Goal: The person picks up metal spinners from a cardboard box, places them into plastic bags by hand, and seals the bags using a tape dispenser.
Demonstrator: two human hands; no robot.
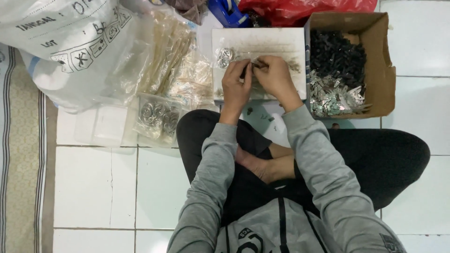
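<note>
Left hand [236,84] and right hand [273,77] fingers pinched together on a small metal part [255,63], over the white tray [281,40], key rings [225,56] just left.

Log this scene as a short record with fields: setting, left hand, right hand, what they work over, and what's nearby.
Setting: person sitting cross-legged on a white tiled floor, seen from above
Left hand: raised over the tray, fingers pinched against the right hand's
Right hand: pinching a small part; too small to identify
Work surface: shallow white tray holding metal rings
Right side: cardboard box with black parts and silver metal pieces
Left side: clear bag of metal rings, large white sack
</note>
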